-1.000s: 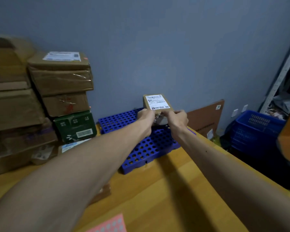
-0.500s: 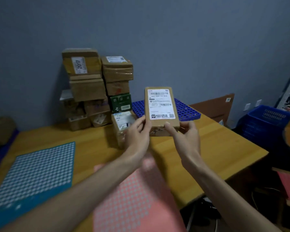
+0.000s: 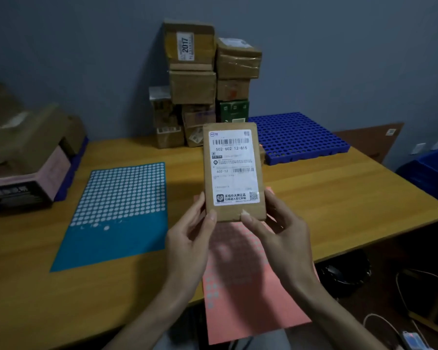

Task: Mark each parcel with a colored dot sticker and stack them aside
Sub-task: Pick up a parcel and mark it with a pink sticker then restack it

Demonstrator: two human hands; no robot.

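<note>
Parcel (image 3: 234, 173), a slim brown cardboard box, is up off the bench (image 3: 339, 198). We hold it upright between our two hands above the near middle of the top, with its white shipping label (image 3: 233, 168) facing us.

Our left grip (image 3: 187, 238) is closed round the lower left edge. The thumb lies on the front face by the bottom corner and the fingers curl along the side. Our right grip (image 3: 283, 238) takes the lower right edge the same way, with its thumb tip pressed on the front just under the label. Both grips have hold of the parcel and nothing else.

Below the parcel and our hands, a pink sticker sheet (image 3: 243, 299) lies on the bench, its near end hanging over the front edge. To the left a teal sticker sheet (image 3: 116, 210) lies flat, with pale dots across its far part and plain backing on its near part.

At the back, against the wall, we see a stack of brown cartons (image 3: 195, 87) with a green box (image 3: 234, 111) low on its right side. Just beside the stack, a blue perforated tray (image 3: 296, 137) lies flat on the far right of the bench. More boxes (image 3: 31, 147) sit at the far left, too blurred to read. A blue basket (image 3: 430, 170) stands beyond the bench on the right.
</note>
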